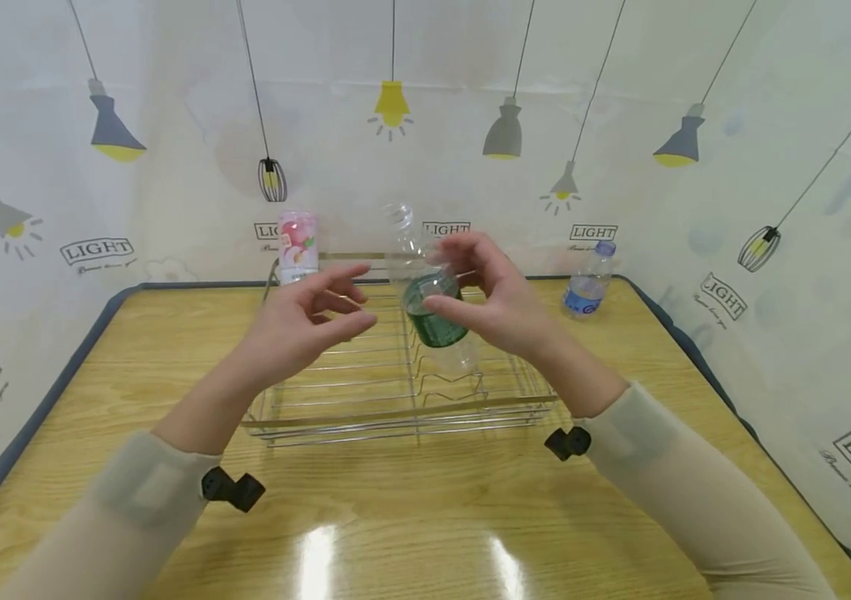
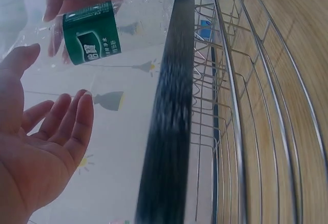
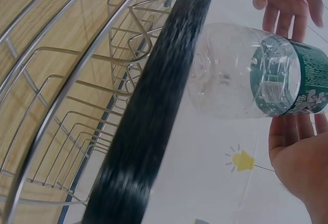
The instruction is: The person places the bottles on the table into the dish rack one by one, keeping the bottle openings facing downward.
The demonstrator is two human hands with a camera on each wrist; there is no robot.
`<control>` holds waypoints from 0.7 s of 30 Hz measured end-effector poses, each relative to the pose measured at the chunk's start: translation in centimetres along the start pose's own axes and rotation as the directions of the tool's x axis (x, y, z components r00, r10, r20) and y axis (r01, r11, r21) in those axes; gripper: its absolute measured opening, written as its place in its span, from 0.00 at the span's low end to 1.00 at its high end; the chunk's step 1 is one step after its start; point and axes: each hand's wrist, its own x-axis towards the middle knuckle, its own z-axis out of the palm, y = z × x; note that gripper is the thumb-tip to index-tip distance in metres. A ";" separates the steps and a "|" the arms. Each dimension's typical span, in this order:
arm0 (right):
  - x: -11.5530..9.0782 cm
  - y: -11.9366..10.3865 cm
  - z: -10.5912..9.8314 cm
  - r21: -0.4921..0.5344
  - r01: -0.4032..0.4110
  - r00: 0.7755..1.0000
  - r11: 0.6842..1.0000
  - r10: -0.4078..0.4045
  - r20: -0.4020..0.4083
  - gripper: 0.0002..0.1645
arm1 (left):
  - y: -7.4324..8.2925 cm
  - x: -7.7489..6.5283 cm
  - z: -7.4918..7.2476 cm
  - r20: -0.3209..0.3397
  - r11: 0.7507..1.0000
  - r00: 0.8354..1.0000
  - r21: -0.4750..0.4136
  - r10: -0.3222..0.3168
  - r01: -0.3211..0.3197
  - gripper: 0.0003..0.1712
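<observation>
My right hand (image 1: pixel 500 304) grips a clear plastic bottle (image 1: pixel 436 325) with a green label, fingers behind it and thumb across the front. The bottle is tilted, its neck up and leaning left, above a metal wire rack (image 1: pixel 342 387). Left of the bottle, my left hand (image 1: pixel 301 325) is held with fingers spread and relaxed, apart from it and holding nothing. In the left wrist view, the palm of the left hand (image 2: pixel 46 155) faces up near the neck end. The right wrist view shows the bottle's base (image 3: pixel 205 70) beyond the rack's flat dark rim (image 3: pixel 154 101).
A pink and white container (image 1: pixel 297 246) with peach pictures stands at the back left of the rack. At the back right of the wooden table (image 1: pixel 410 500) is a small clear bottle (image 1: pixel 585 287) with a blue label and cap. A lamp-patterned backdrop surrounds the table.
</observation>
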 end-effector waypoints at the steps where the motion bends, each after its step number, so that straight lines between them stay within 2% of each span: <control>1: 0.0 0.0 0.1 -0.006 -0.001 1.000 1.000 0.001 0.005 0.39 | 0.1 0.3 0.2 0.000 1.000 1.000 -0.024 0.001 -0.001 0.37; 5: 0.1 0.0 0.4 -0.028 -0.003 1.000 1.000 0.004 0.026 0.40 | 0.5 1.3 0.8 0.001 0.991 1.000 -0.135 0.012 -0.012 0.38; 10: 0.2 0.0 0.7 -0.042 0.018 0.999 0.999 -0.016 0.043 0.38 | 1.2 1.9 1.2 0.021 0.957 0.998 -0.286 0.059 -0.051 0.33; 12: 0.3 0.0 0.9 -0.051 0.029 0.999 0.998 -0.026 0.048 0.37 | 1.3 2.0 1.4 0.027 0.941 0.996 -0.332 0.082 -0.069 0.34; 16: 0.2 0.0 1.1 -0.078 0.026 0.998 0.997 -0.022 0.053 0.36 | 1.5 2.0 1.6 0.026 0.921 0.995 -0.381 0.099 -0.082 0.37; 21: 0.1 0.1 1.2 -0.092 0.006 0.997 0.996 0.001 0.076 0.37 | 1.4 1.8 1.7 0.017 0.911 0.995 -0.404 0.095 -0.080 0.33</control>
